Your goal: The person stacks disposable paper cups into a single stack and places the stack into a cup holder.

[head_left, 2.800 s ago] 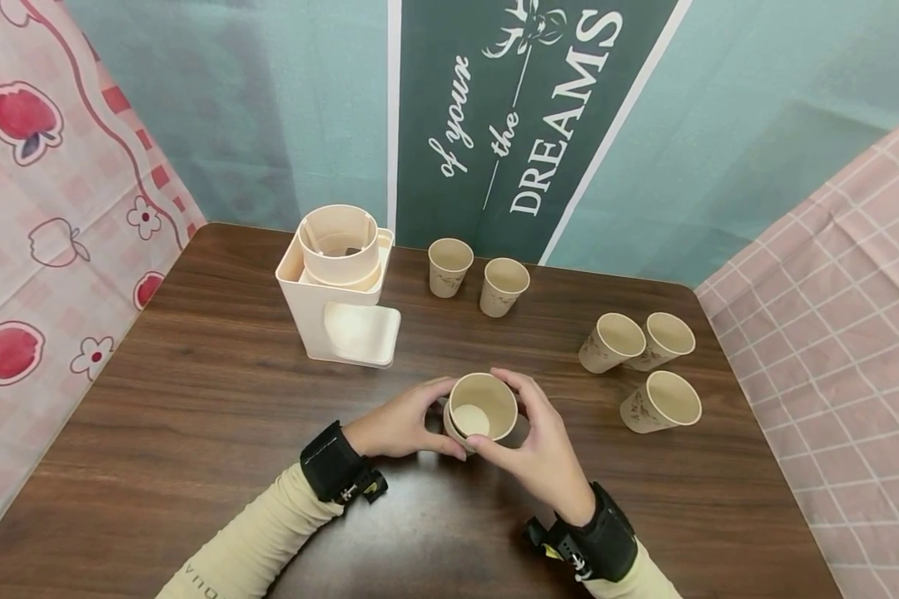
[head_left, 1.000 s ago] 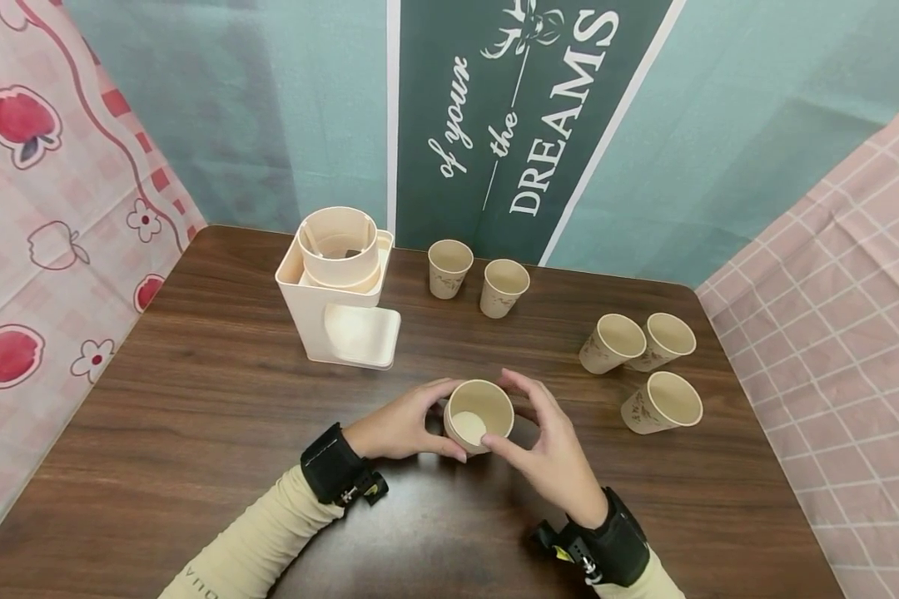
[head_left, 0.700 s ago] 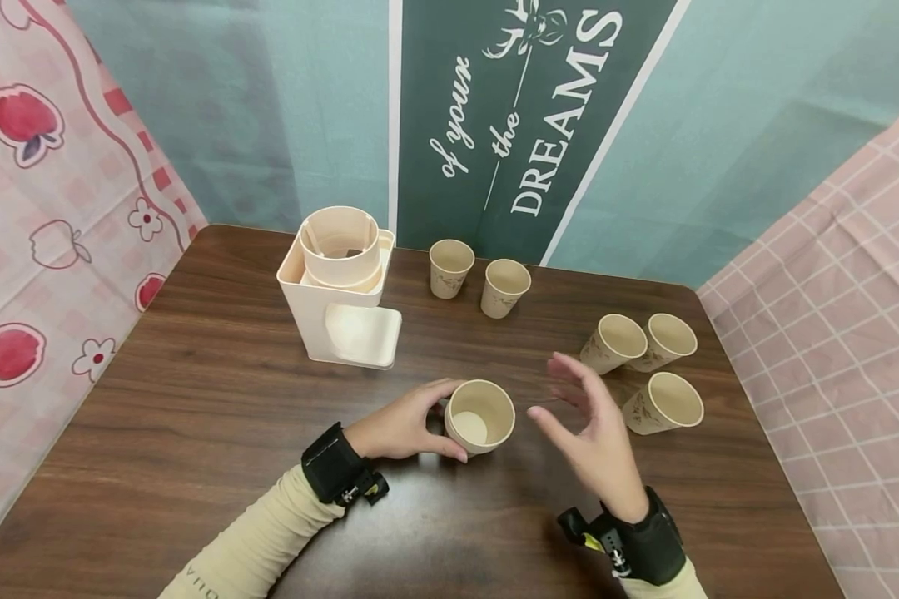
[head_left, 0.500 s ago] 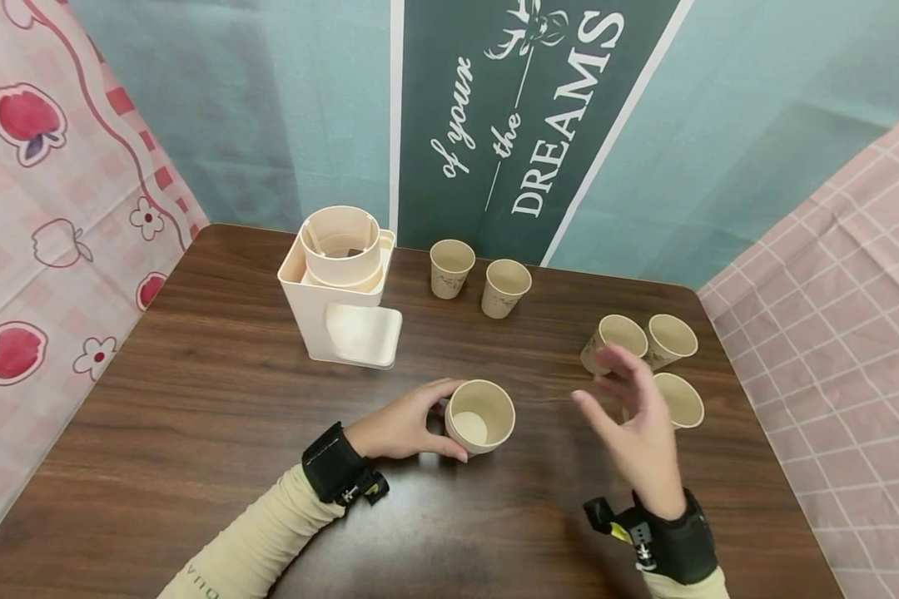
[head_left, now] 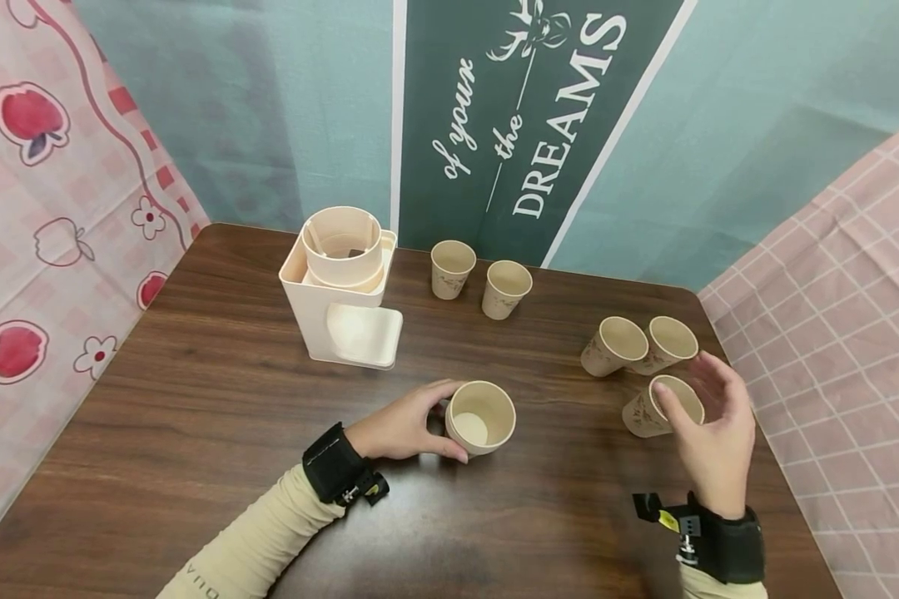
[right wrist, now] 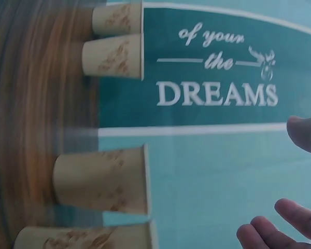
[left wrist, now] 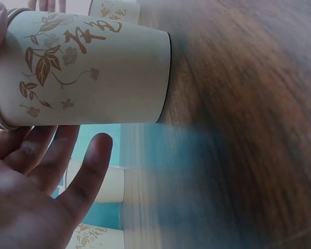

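Note:
My left hand (head_left: 403, 426) holds a small nested stack of beige paper cups (head_left: 483, 416) upright near the table's middle, thumb in front and fingers behind. In the left wrist view, the outer paper cup (left wrist: 93, 72) shows brown leaf print and doubled rims at its mouth. My right hand (head_left: 719, 437) is over the front cup (head_left: 648, 413) of three on the right, thumb by its rim and fingers spread apart. In the right wrist view its fingers (right wrist: 295, 218) hold nothing; contact with that cup cannot be told.
Behind the front right cup stand two more cups, a left one (head_left: 603, 353) and a right one (head_left: 663, 345). Two cups (head_left: 447, 279) are at the table's back edge. A cream cup dispenser (head_left: 310, 312) stands at back left. Curtains (head_left: 817, 249) close off the sides and back.
My right hand has let go of the cup stack and moved right to the front right cup. The left hand has stayed in place with the stack.

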{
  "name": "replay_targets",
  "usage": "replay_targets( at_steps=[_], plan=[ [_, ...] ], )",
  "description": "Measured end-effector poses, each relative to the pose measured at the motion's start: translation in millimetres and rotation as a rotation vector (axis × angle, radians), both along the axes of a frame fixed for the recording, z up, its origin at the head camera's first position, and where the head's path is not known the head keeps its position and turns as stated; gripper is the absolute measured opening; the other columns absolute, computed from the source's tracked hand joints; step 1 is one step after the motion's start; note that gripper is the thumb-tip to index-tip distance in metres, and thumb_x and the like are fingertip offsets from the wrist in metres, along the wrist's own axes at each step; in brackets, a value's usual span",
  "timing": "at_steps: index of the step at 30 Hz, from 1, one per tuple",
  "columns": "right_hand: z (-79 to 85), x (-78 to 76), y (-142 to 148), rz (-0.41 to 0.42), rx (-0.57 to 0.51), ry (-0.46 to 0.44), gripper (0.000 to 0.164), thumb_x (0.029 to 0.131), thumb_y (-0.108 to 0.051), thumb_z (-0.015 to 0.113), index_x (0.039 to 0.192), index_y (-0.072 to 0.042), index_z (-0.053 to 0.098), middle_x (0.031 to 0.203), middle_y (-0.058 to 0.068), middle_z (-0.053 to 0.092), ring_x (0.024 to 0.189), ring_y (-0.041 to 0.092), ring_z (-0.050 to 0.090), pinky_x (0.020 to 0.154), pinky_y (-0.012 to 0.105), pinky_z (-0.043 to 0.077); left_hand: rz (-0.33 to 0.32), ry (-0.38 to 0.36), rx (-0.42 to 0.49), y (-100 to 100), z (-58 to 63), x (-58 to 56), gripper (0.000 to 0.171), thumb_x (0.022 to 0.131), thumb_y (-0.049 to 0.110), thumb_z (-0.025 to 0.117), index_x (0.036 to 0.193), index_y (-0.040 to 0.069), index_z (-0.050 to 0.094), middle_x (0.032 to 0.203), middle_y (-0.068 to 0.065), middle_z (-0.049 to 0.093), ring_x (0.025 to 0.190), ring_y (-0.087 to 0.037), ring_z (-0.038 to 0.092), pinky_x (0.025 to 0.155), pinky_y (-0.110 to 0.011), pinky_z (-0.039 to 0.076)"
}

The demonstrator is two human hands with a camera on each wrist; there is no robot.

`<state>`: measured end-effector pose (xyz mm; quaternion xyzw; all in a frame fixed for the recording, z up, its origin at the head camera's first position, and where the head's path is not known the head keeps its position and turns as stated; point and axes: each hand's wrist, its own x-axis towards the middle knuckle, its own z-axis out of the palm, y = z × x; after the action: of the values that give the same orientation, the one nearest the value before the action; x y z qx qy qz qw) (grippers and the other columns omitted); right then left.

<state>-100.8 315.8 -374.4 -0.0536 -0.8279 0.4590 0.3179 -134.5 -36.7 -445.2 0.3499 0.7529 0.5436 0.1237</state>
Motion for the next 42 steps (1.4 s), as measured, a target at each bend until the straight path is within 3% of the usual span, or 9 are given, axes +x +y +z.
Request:
replay_targets(
  at_steps=[6, 10, 15, 18, 24, 28, 35, 39, 42],
  plan=[
    [-16.2, -2.1, 19, -0.131, -0.018, -0.045, 0.066, 0.073, -0.006, 0.078, 0.134, -0.009, 0.053, 0.125, -0.001, 0.053, 0.117, 0.014, 0.049, 0.104, 0.027, 0.036, -0.007, -0.001, 0.004, 1, 0.0, 0.2, 0.082, 0.069, 0.040, 0.080, 0.138, 0.013, 0.047, 0.131, 0.002, 0.054, 0.117, -0.011, 0.050, 0.093, -0.028, 0.048],
    [-27.3, -4.1, 32, -0.181, -0.050, -0.135, 0.069, 0.076, -0.013, 0.077, 0.138, -0.008, 0.047, 0.132, 0.005, 0.048, 0.122, 0.015, 0.044, 0.108, 0.031, 0.032, -0.014, -0.002, 0.000, 1, -0.5, 0.4, 0.081, 0.069, 0.037, 0.081, 0.139, 0.012, 0.047, 0.131, 0.003, 0.054, 0.116, -0.011, 0.050, 0.092, -0.027, 0.048],
    [-37.6, -6.4, 40, -0.156, -0.081, -0.275, 0.077, 0.080, -0.019, 0.075, 0.145, -0.009, 0.037, 0.141, 0.015, 0.040, 0.130, 0.023, 0.038, 0.111, 0.032, 0.028, -0.013, -0.009, 0.003, 1, 0.3, 0.7, 0.081, 0.069, 0.034, 0.082, 0.139, 0.012, 0.047, 0.131, 0.003, 0.053, 0.117, -0.010, 0.050, 0.092, -0.027, 0.048],
    [-42.9, -8.0, 43, -0.138, -0.061, -0.328, 0.082, 0.079, -0.021, 0.075, 0.147, -0.008, 0.032, 0.144, 0.018, 0.038, 0.133, 0.027, 0.035, 0.112, 0.035, 0.026, -0.010, -0.023, 0.009, 1, 6.1, 2.7, 0.080, 0.069, 0.026, 0.083, 0.139, 0.008, 0.047, 0.132, -0.002, 0.053, 0.118, -0.016, 0.051, 0.094, -0.031, 0.048],
    [-51.9, -11.3, 45, -0.126, 0.005, -0.356, 0.086, 0.078, -0.023, 0.076, 0.148, -0.005, 0.029, 0.143, 0.023, 0.039, 0.132, 0.033, 0.035, 0.111, 0.042, 0.025, -0.014, -0.015, 0.015, 0, 0.8, 0.2, 0.082, 0.068, 0.033, 0.082, 0.139, 0.012, 0.047, 0.133, 0.001, 0.053, 0.119, -0.014, 0.050, 0.093, -0.031, 0.048],
    [-54.8, -12.2, 45, -0.144, 0.011, -0.386, 0.085, 0.079, -0.025, 0.075, 0.149, -0.007, 0.029, 0.142, 0.018, 0.041, 0.126, 0.029, 0.038, 0.107, 0.039, 0.029, -0.015, 0.003, 0.015, 0, 0.1, -0.3, 0.082, 0.069, 0.040, 0.080, 0.139, 0.014, 0.047, 0.132, 0.003, 0.053, 0.118, -0.011, 0.050, 0.092, -0.028, 0.048],
    [-55.5, -10.9, 45, -0.158, 0.000, -0.398, 0.081, 0.081, -0.028, 0.074, 0.147, -0.007, 0.032, 0.140, 0.017, 0.044, 0.122, 0.026, 0.041, 0.102, 0.035, 0.032, -0.010, 0.012, -0.010, 0, -0.6, -0.2, 0.081, 0.069, 0.037, 0.081, 0.139, 0.014, 0.047, 0.133, 0.004, 0.052, 0.117, -0.010, 0.050, 0.092, -0.026, 0.048],
    [-54.1, -8.2, 44, -0.123, 0.025, -0.471, 0.086, 0.081, -0.031, 0.073, 0.149, -0.006, 0.027, 0.142, 0.018, 0.039, 0.119, 0.029, 0.042, 0.097, 0.036, 0.035, -0.009, 0.007, -0.001, 0, -0.4, 0.0, 0.081, 0.069, 0.035, 0.082, 0.139, 0.013, 0.047, 0.133, 0.003, 0.053, 0.117, -0.010, 0.050, 0.092, -0.026, 0.048],
    [-53.9, -6.6, 43, -0.107, 0.054, -0.518, 0.087, 0.082, -0.033, 0.071, 0.150, -0.007, 0.024, 0.139, 0.018, 0.038, 0.114, 0.028, 0.043, 0.088, 0.030, 0.036, -0.011, 0.004, 0.008, 0, -0.1, 0.0, 0.081, 0.069, 0.035, 0.082, 0.139, 0.013, 0.047, 0.132, 0.003, 0.053, 0.117, -0.011, 0.050, 0.092, -0.027, 0.048]
  ],
)
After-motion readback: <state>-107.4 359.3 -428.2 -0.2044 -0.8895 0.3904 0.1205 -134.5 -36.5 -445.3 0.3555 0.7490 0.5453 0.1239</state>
